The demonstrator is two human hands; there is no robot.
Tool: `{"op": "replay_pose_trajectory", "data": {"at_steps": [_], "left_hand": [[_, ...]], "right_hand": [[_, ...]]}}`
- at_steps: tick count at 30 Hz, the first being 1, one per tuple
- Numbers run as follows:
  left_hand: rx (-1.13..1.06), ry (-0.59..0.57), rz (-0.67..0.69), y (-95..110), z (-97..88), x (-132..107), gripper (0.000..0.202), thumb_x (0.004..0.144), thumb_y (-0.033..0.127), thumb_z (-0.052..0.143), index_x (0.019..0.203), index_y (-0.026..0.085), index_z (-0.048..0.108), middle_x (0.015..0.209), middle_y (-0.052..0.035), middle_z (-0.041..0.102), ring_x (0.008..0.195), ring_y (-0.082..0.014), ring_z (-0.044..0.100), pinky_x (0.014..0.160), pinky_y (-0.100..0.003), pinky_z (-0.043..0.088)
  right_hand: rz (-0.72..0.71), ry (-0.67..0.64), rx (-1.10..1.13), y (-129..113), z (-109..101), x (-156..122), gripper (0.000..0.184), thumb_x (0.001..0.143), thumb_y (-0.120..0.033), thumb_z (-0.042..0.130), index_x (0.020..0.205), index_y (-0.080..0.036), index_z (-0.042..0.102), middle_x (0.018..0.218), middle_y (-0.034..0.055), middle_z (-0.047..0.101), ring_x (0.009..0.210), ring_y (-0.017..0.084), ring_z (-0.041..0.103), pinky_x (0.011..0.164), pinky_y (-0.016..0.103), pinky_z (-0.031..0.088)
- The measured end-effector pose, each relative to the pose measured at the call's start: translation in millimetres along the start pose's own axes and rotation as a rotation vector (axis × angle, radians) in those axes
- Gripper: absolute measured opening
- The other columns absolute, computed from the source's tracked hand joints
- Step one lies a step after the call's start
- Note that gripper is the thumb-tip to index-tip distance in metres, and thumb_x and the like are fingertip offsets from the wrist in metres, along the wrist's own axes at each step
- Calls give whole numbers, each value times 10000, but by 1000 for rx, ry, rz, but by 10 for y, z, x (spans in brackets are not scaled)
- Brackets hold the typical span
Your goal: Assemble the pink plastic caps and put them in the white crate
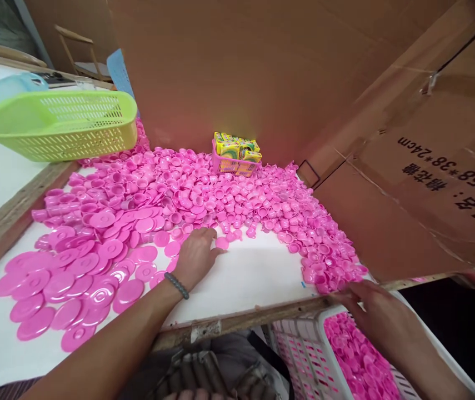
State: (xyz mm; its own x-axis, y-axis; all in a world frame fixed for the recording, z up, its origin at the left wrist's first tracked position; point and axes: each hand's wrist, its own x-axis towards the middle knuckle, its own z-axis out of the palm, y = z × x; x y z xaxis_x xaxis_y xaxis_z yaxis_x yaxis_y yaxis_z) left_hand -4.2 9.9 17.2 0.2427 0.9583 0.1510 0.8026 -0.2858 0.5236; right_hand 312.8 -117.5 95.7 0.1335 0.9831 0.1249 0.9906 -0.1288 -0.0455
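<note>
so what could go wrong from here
Pink pieces heaped near the table edge by the right hand could spill over, perhaps missing the white crate below.
Flat pink discs lie right up against the small cups, so the two might get mixed.
The little pink basket sits among the cups, with yellow packets above its rim; a knock could spill some.

right hand (373, 308): palm hidden | white basket (332, 351): cut off below | yellow boxes (229, 150): print (tiny) illegible
</note>
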Motion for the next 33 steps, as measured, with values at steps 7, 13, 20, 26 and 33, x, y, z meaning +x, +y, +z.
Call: {"op": "replay_pose_trajectory", "data": {"at_steps": [7,13,20,26,33], "left_hand": [[163,-92,280,41,205,57,156,795,265,541,888,140,541,848,-80,596,873,-221,502,716,-309,415],[241,-109,368,-1,226,48,215,876,186,348,888,128,554,794,-93,605,796,-211,529,666,-300,412],[-58,-125,130,104,226,36,213,847,182,389,840,158,601,757,-59,625,738,-175,573,650,-261,401],[-219,-156,89,61,216,-78,387,697,292,634,1052,169,543,960,-77,610,818,-197,573,712,-285,431],[-264,-177,41,35,262,-118,425,717,212,600,1123,207,473,939,-46,617,810,-180,591,702,-262,440]], "right_hand": [[-301,83,493,-1332,647,779,161,831,-291,495,822,-190,620,798,50,588,763,171,541,666,277,422],[-403,57,486,-1674,1051,1004,223,838,-148,439,660,-176,570,741,38,540,734,154,502,650,263,410],[-378,44,490,-1353,961,776,210,858,-183,420,704,-186,563,764,37,549,772,164,490,685,279,403],[-399,59,591,-1331,946,653,187,870,-201,419,809,-205,595,855,39,590,826,171,497,730,300,404],[-650,-62,407,-1508,929,634,243,835,-73,388,820,-197,597,779,32,599,783,168,468,680,283,377]]}}
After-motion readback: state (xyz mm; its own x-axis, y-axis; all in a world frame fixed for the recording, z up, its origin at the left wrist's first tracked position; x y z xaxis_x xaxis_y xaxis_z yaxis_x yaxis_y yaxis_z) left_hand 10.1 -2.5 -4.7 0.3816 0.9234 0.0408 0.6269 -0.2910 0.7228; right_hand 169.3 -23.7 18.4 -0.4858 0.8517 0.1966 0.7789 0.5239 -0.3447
